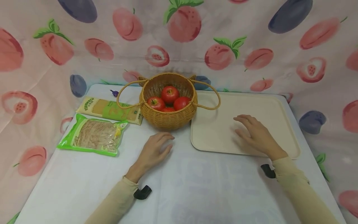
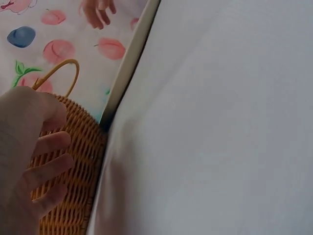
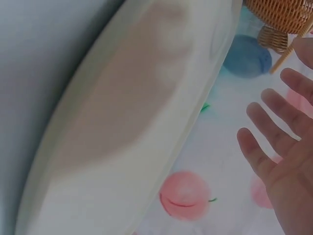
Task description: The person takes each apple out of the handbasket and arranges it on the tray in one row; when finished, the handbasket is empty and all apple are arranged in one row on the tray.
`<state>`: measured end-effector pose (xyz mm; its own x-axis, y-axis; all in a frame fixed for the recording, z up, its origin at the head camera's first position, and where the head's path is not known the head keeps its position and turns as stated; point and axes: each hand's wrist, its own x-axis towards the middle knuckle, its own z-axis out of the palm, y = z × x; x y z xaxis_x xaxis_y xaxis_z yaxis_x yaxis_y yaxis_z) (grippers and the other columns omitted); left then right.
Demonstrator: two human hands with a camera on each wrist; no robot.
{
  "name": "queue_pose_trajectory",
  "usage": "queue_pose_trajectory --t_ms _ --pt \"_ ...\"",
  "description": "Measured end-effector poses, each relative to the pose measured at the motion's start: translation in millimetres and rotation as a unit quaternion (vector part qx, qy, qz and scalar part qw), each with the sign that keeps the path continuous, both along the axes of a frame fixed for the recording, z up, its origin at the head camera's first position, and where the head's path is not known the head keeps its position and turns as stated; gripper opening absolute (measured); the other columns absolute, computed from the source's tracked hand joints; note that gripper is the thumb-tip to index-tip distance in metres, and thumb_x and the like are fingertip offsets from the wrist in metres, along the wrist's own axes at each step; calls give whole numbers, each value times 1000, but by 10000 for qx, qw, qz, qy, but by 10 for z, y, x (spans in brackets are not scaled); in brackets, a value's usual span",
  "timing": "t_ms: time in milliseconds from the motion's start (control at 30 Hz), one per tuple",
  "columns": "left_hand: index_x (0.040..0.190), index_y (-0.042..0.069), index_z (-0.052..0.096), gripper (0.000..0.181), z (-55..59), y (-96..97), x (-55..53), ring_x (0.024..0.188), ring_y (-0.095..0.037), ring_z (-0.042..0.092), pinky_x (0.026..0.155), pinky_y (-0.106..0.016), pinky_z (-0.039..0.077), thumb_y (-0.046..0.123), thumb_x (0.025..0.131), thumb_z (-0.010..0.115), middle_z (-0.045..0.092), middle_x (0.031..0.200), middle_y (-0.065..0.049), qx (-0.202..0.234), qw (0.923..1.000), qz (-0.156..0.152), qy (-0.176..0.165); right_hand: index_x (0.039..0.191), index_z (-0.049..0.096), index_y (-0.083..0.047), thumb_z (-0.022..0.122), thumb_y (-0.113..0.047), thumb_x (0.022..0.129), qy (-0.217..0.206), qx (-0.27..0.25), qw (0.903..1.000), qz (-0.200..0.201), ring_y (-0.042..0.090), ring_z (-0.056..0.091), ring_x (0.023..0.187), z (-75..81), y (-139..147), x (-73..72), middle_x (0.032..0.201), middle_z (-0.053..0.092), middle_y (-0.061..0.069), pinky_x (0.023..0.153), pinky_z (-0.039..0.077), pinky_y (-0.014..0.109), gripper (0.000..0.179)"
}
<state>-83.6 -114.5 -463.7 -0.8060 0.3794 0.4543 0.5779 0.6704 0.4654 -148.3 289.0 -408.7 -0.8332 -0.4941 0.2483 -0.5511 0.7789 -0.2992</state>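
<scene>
A round wicker basket (image 1: 169,119) with two looped handles stands at the back middle of the table, and several red apples (image 1: 170,95) lie in it. Just in front of the basket is my left hand (image 1: 152,151), fingers loosely bent and holding nothing; in the left wrist view the woven wall (image 2: 80,166) shows behind its fingers. My right hand (image 1: 255,135) hovers over a cream tray (image 1: 218,130) on the right, its fingers spread and relaxed with nothing in them. A shadow of that hand falls on the tray in the right wrist view.
Left of the basket lie a green-edged bag of brown sliced food (image 1: 96,135) and a long pack of noodles (image 1: 110,109). A small purple item (image 1: 114,93) sits behind them. Fruit-print cloth (image 1: 156,31) hangs behind the white-covered table (image 1: 193,186).
</scene>
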Motion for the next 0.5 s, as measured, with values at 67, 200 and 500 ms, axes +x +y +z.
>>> queue_pose_trajectory --t_ms 67,200,500 --pt "112 15 64 26 -28 46 -7 113 -17 57 93 -39 47 22 88 64 62 118 0 -42 10000 -48 -48 129 52 -12 62 -24 90 20 -10 10000 10 32 46 123 6 -38 -8 133 49 10 95 41 55 42" --pt "113 17 64 25 -70 129 -26 116 -16 55 94 -38 47 23 88 62 61 120 1 -133 9997 -122 -185 128 53 -13 62 -26 90 107 -38 9999 42 30 46 124 18 -105 -38 133 49 8 97 41 53 41" --pt "116 17 62 30 -185 304 -103 123 -18 50 99 -40 46 24 86 66 55 129 -3 -254 9986 -441 -167 119 59 -13 64 -20 89 548 -253 9975 377 24 52 117 51 -285 -161 124 55 4 95 46 45 32"
